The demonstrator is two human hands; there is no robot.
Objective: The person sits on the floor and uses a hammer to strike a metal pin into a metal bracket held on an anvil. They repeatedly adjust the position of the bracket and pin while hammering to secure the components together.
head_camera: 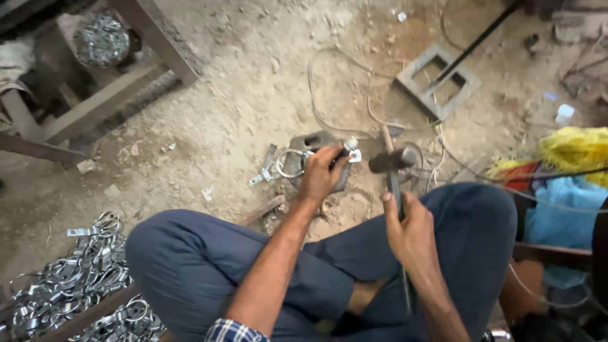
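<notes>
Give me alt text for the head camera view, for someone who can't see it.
Seen from above, a person sitting cross-legged on a dusty floor holds a hammer in the right hand, while the left hand steadies a small metal ring clamp on a metal block. A pile of similar shiny clamps lies at lower left.

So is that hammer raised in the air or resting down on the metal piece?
Raised. The hammer head hangs apart from the metal piece, which the left hand pins on the block; the right hand grips the handle.
</notes>
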